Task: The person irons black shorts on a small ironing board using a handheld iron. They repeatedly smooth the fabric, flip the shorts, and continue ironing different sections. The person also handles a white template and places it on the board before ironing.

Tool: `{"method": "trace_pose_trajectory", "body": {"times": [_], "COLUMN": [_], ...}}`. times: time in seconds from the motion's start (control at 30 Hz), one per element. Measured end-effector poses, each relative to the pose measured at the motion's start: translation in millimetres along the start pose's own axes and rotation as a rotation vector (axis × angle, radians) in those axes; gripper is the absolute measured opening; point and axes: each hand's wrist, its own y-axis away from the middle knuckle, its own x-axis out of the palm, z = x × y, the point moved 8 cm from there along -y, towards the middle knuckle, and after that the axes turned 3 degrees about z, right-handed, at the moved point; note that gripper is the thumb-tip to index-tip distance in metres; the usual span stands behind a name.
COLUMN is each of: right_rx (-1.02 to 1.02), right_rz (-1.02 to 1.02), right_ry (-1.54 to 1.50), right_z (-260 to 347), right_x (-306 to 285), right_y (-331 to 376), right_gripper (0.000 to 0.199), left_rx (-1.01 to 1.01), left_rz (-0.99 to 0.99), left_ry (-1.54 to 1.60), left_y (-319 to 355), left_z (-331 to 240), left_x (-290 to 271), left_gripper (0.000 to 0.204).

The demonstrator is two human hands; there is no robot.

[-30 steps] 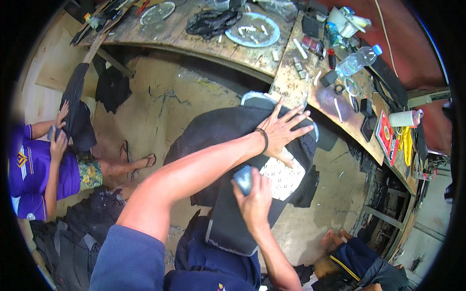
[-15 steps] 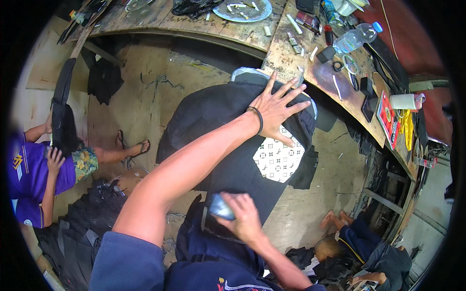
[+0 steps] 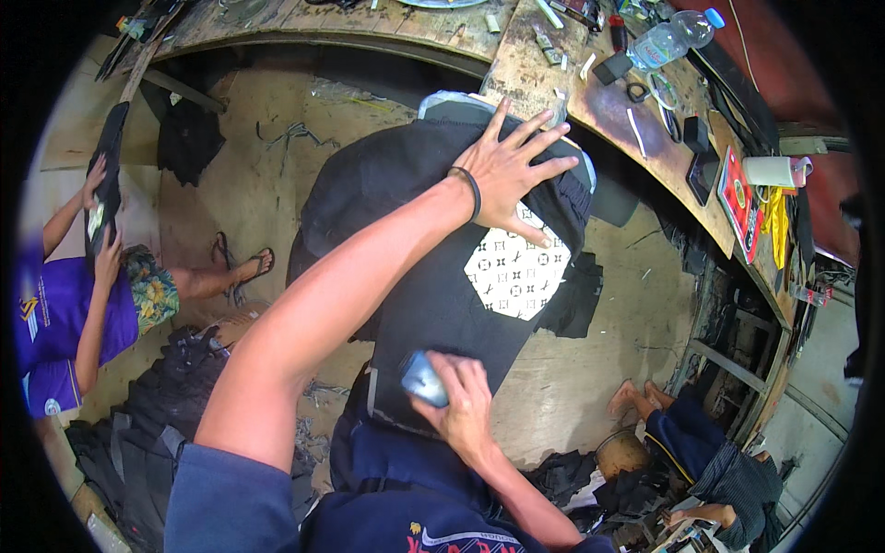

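Note:
A black garment or cloth (image 3: 419, 309) is stretched lengthwise from the edge of the wooden table toward my lap. Fingers spread wide, my left hand (image 3: 516, 175) lies flat on its far part, a dark band round the wrist. Beside the left thumb shows a white patch (image 3: 516, 274) with a small dark repeating pattern. Closer to me, my right hand (image 3: 466, 405) grips a small bluish rounded block (image 3: 424, 378) against the near part of the cloth. What kind of block it is I cannot make out. Pale blue-grey edging (image 3: 442, 103) sticks out at the cloth's far end.
The wooden table (image 3: 406, 32) curves along the far and right sides. On it are a plastic bottle (image 3: 673, 41), a red booklet (image 3: 737, 198) and a white cup (image 3: 774, 171). Co-workers sit at left (image 3: 83, 304) and lower right (image 3: 719, 470). Dark cloth heaps (image 3: 157, 415) cover floor areas.
The view has shifted, so the table sits higher. My right hand has moved the block slightly toward me along the cloth. The left co-worker's hands have moved on a black strip.

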Motion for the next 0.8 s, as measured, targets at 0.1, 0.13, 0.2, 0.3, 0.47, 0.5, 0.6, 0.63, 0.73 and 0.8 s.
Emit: {"method": "trace_pose_trajectory", "body": {"times": [0.1, 0.13, 0.2, 0.3, 0.47, 0.5, 0.6, 0.63, 0.73, 0.8], "right_rx": [0.068, 0.079, 0.304, 0.422, 0.511, 0.481, 0.365, 0.368, 0.262, 0.024], "right_rz": [0.047, 0.007, -0.138, -0.569, -0.566, -0.551, -0.517, -0.507, -0.593, -0.490], "right_ry": [-0.205, -0.216, -0.397, -0.673, -0.601, -0.607, -0.537, -0.484, -0.491, -0.308], "right_z": [-10.3, -17.5, -52.2, -90.9, -100.3, -97.3, -90.9, -95.5, -113.9, -107.9], "right_x": [-12.7, -23.7, -48.0, -87.4, -83.4, -82.8, -98.3, -107.6, -153.3, -174.1], "right_y": [16.0, 22.7, 35.9, 58.7, 70.7, 67.6, 43.0, 28.2, -28.2, -76.5], "right_gripper": [0.069, 0.068, 0.068, 0.041, 0.044, 0.044, 0.047, 0.049, 0.059, 0.090], "left_rx": [0.004, 0.015, -0.021, 0.045, -0.088, -0.114, -0.374, -0.352, -0.231, -0.254], "left_rz": [-0.012, -0.043, -0.051, 0.030, 0.316, 0.126, -0.337, -0.291, -0.103, -0.124], "left_ry": [0.026, 0.051, -0.065, -0.102, 0.070, -0.193, -0.151, -0.047, -0.042, -0.097], "left_y": [-6.0, -4.2, 10.7, 55.3, 122.6, 110.8, 72.3, 57.8, 36.4, 47.8], "left_z": [4.5, -0.1, -16.0, -68.6, -78.2, -57.5, 24.2, 35.3, 30.3, 18.8], "left_x": [-0.8, -6.4, -21.3, -47.7, -54.9, -64.3, -73.7, -60.4, -39.5, -50.4], "left_gripper": [0.128, 0.129, 0.114, 0.100, 0.090, 0.090, 0.095, 0.098, 0.105, 0.096]}}
